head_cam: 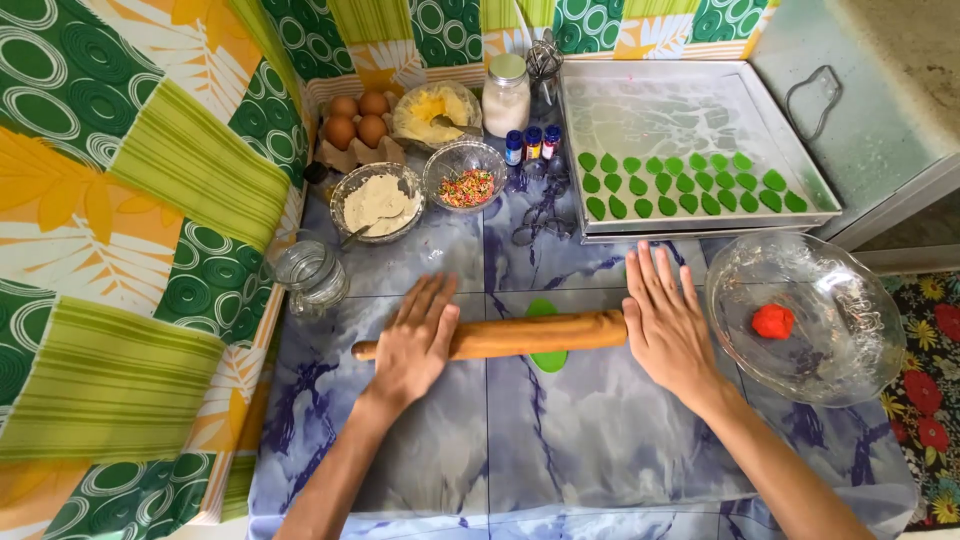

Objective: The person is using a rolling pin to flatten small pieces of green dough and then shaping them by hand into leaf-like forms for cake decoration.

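Head view: left hand (415,345), right hand (668,322) flat on rolling pin (520,335) over green dough (548,358).

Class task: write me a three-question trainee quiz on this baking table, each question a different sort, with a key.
1. True or false: both hands lie flat on the rolling pin.
2. What lies under the rolling pin? A) red dough B) green dough C) an egg
3. Fill in: the red dough ball sits in a clear glass ____.

Key: 1. True: left hand and right hand press with open palms. 2. B. 3. bowl.
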